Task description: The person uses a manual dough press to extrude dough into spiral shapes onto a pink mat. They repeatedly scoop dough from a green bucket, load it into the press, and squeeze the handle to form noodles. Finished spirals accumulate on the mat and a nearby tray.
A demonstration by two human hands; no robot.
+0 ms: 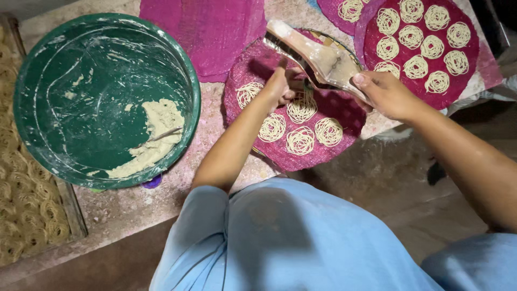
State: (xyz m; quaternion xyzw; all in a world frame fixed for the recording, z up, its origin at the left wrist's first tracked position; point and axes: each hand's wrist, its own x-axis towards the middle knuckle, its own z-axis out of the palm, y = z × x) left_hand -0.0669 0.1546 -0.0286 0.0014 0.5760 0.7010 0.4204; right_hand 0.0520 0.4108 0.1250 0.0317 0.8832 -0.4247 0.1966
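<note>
Blue-clad lap (pixel 301 242) nearest; both forearms extended. Right hand (pixel 385 92), grip clamped on noodle press (pixel 318 56); left hand (pixel 283 86) curled beneath it, grip indeterminate, over pink mat (pixel 334 156).

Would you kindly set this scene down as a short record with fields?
Left hand: left hand on the wooden press, fingers closed
Right hand: right hand gripping the same press
Under press: round magenta mat bearing five noodle coils
Further mat: second magenta mat, filled with coils, upper right
Basin: green basin at left, a lump of pale dough inside
Far left: tray of dried coils
</note>
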